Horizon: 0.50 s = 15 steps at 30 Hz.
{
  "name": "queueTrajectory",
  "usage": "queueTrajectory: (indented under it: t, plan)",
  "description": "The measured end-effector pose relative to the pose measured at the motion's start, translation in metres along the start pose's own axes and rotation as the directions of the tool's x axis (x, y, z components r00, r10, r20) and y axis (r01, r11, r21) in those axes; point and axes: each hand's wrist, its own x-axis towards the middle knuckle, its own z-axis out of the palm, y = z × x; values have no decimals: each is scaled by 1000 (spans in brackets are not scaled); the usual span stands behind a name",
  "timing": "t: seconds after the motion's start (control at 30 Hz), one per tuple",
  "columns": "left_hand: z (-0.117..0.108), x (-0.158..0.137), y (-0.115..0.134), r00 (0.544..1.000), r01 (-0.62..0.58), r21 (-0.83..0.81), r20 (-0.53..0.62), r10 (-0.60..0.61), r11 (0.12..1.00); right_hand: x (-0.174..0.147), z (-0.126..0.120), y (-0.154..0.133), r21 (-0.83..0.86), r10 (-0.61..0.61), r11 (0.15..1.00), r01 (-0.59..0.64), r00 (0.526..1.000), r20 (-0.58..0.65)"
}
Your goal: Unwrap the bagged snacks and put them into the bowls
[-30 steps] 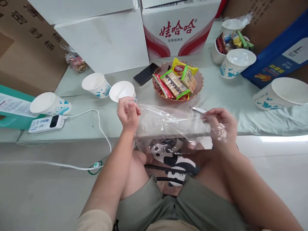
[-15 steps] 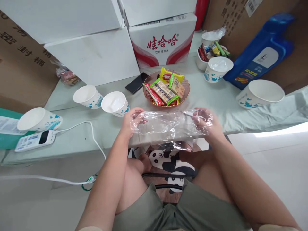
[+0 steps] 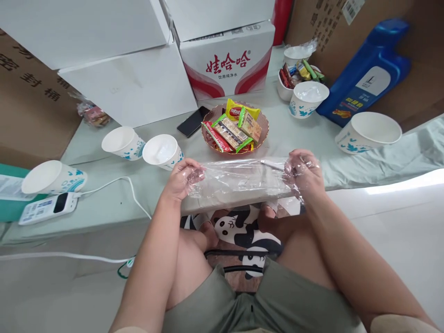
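Note:
A sheet of clear plastic film (image 3: 239, 178) stretches between my two hands in front of the snack dish. My left hand (image 3: 183, 178) grips its left end, near a paper cup (image 3: 163, 150). At the other end, my right hand (image 3: 304, 171) is closed on the bunched film. A thin white stick-like thing (image 3: 272, 164) with a dark tip points left from my right fingers; its kind I cannot make out. Just beyond the film stands a scalloped dish (image 3: 266, 132) holding several wrapped snacks (image 3: 231, 129).
Paper cups (image 3: 123, 142) stand left and right on the cloth-covered table (image 3: 114, 199). A phone (image 3: 192, 121) lies behind the dish. White boxes (image 3: 229, 69) rise at the back, a blue bottle (image 3: 367, 78) at right. A power bank (image 3: 48, 208) trails a cable at left.
My hands have moved apart, the right one to the right, and the film is pulled flatter and tauter. The whole view has shifted slightly.

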Motion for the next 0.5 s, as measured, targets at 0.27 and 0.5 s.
queueTrajectory:
  t: [0.27,0.5]
  plan:
    - [-2,9,1,997,79,-74,20,-78,994,4,-9,-4,-52,-2,999,9,991,132]
    - [2,17,-13,990,-143,97,29,141,985,8,-8,10,-261,206,945,-195,978,14]
